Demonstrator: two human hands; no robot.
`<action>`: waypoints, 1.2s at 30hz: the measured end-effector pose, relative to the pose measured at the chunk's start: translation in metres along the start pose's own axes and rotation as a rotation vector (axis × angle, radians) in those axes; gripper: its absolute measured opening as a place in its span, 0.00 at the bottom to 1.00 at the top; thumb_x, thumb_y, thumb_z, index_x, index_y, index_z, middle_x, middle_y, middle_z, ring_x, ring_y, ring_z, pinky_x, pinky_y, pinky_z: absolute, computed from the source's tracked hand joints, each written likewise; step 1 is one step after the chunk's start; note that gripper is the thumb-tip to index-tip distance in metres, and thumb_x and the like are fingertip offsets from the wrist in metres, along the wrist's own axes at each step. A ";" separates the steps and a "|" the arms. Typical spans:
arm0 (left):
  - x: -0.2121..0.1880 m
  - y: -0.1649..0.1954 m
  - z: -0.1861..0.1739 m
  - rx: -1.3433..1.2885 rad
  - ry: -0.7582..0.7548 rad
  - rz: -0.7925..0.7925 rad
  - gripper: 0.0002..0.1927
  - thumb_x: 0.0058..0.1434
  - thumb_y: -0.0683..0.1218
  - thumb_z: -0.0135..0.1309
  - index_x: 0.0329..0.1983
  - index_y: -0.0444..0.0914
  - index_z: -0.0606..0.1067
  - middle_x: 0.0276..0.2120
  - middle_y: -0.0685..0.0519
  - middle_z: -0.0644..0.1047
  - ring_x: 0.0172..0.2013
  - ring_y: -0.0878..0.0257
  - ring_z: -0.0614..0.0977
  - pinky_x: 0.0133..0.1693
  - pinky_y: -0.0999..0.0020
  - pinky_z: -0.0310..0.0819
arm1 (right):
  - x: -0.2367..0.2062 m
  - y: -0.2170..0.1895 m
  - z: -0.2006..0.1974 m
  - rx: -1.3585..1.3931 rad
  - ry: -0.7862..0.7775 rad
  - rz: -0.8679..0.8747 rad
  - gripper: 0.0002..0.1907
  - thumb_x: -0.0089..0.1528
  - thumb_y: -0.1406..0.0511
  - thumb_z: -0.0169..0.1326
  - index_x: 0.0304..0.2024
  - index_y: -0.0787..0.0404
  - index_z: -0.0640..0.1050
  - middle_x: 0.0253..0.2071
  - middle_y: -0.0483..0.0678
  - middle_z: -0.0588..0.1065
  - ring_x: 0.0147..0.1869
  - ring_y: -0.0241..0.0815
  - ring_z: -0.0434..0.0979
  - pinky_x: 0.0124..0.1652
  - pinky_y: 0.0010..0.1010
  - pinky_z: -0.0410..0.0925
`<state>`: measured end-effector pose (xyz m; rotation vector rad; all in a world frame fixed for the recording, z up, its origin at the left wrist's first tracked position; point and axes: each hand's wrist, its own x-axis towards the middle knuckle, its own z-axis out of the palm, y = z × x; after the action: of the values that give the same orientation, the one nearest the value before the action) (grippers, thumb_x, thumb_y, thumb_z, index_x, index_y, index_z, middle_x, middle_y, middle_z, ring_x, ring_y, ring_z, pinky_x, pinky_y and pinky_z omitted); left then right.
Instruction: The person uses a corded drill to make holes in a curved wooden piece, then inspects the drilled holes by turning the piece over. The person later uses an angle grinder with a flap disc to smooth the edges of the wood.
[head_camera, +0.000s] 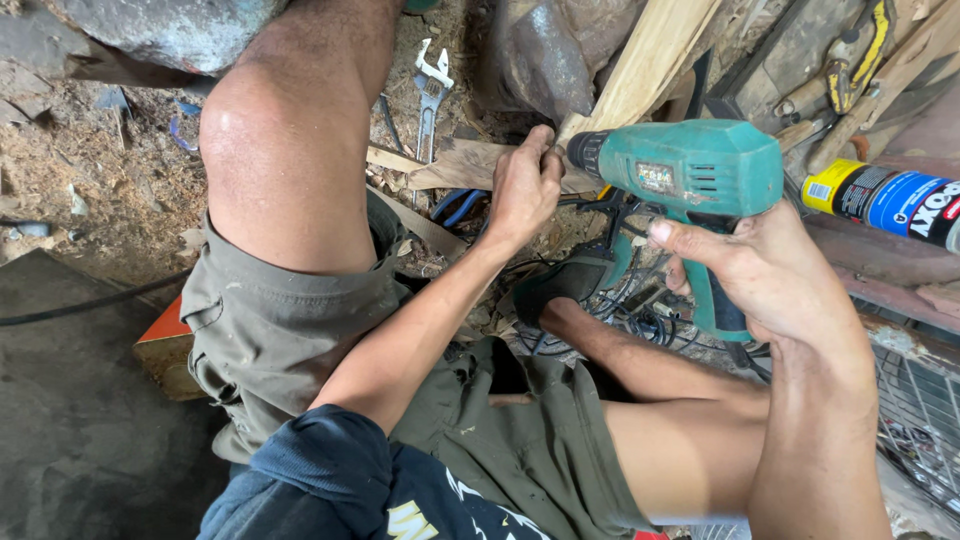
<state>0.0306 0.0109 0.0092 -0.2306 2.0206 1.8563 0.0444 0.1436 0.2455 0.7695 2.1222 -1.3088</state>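
1. Head view, the hands: the right hand (765, 275) wraps the pistol grip of a green electric drill (690, 170), fingers curled tight around the handle, which points down. The drill's body lies level and its nose aims left, towards the other hand. That grip looks chosen to keep the tool steady and the trigger in reach.

2. Head view, the chuck end: the left hand (523, 185) is at the drill's dark chuck (588, 152), fingers bunched close and pinched near its tip. Whether they hold a bit or only touch the chuck I cannot tell; the hand hides it. Its arm reaches across the lap, so both hands meet in front of the knees.

3. Head view, the ground: the person sits low, knees apart, above a floor (110, 170) covered in sawdust and chips. An adjustable wrench (430, 90) lies on it beyond the left hand, near the top edge. Pale wood offcuts (455, 165) lie just under the left hand, and a long plank (650, 55) leans behind the drill.

4. Head view, the right edge: a blue and yellow tube (890, 200) lies on its side just beyond the drill. Dark cables (620, 310) tangle beneath the drill's handle.
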 end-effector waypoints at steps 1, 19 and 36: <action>0.001 0.000 0.000 -0.009 -0.009 -0.026 0.16 0.66 0.37 0.41 0.53 0.30 0.74 0.24 0.48 0.78 0.20 0.68 0.76 0.23 0.66 0.70 | 0.000 0.000 0.000 0.003 -0.005 -0.001 0.18 0.57 0.71 0.62 0.50 0.64 0.77 0.33 0.47 0.77 0.26 0.36 0.73 0.22 0.29 0.66; -0.007 0.023 -0.008 0.683 0.086 0.384 0.27 0.56 0.36 0.51 0.61 0.35 0.70 0.57 0.32 0.68 0.56 0.35 0.70 0.52 0.40 0.67 | -0.052 0.018 -0.106 0.145 0.395 -0.416 0.23 0.62 0.77 0.61 0.59 0.71 0.72 0.46 0.54 0.79 0.43 0.42 0.81 0.38 0.31 0.75; 0.027 0.093 -0.003 -0.011 -0.155 0.110 0.22 0.63 0.31 0.49 0.61 0.36 0.67 0.49 0.43 0.81 0.42 0.59 0.83 0.42 0.66 0.77 | 0.050 0.346 -0.012 -0.404 0.709 -0.140 0.50 0.50 0.73 0.66 0.71 0.36 0.65 0.59 0.61 0.69 0.59 0.62 0.73 0.54 0.46 0.70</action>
<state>-0.0292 0.0222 0.0849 0.0221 1.9535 1.8884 0.2500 0.2919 0.0046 1.0165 2.9130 -0.6591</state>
